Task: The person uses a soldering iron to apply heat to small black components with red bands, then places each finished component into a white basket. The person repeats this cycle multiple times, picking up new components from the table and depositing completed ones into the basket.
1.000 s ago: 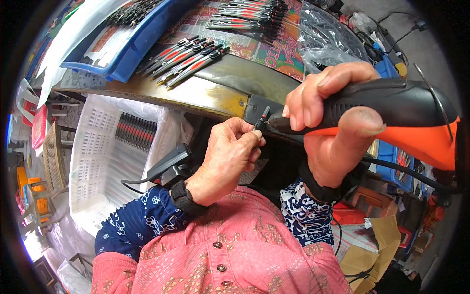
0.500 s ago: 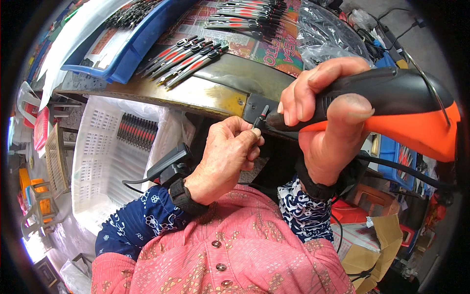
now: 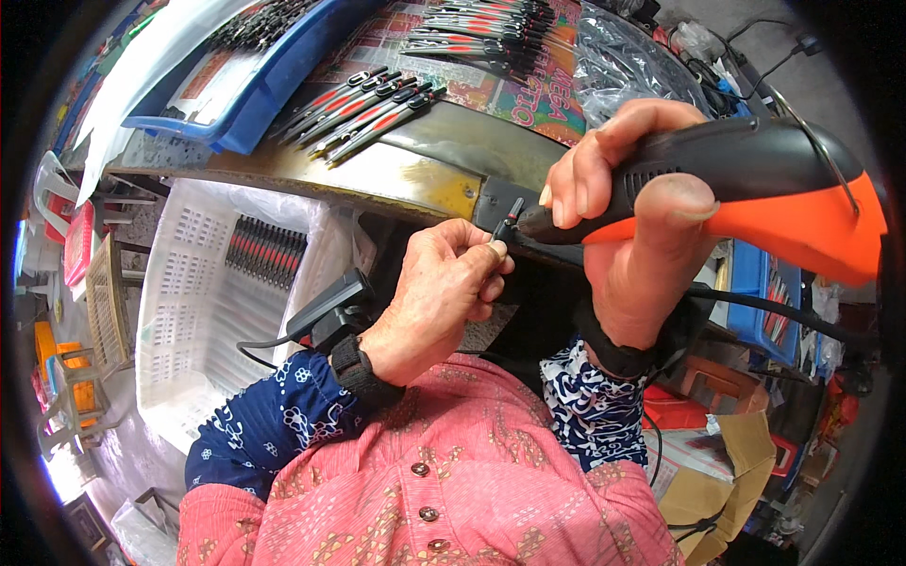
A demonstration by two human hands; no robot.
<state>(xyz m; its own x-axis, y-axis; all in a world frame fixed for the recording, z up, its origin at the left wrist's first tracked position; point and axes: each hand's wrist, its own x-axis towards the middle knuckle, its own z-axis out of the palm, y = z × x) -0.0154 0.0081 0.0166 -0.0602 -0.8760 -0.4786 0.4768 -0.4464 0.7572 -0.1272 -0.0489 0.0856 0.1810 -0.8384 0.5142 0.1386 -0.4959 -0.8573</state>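
Note:
My right hand (image 3: 628, 217) grips a black and orange power screwdriver (image 3: 746, 189), its tip pointing left. At that tip sits a small black part (image 3: 512, 215), which my left hand (image 3: 439, 297) pinches between thumb and fingers. Both hands meet just below the worn metal edge of the table (image 3: 415, 179). A black band sits on each wrist.
Rows of red and black pen-like pieces (image 3: 363, 108) lie on the table, with more farther back (image 3: 481, 33). A blue tray (image 3: 236, 75) stands at the back left. A white slotted crate (image 3: 203, 302) holding several of the same pieces sits below left. A cardboard box (image 3: 717, 472) is at lower right.
The screwdriver has tilted, so more of its orange body faces the camera and it sits closer. My left hand has stayed pinched at the tip.

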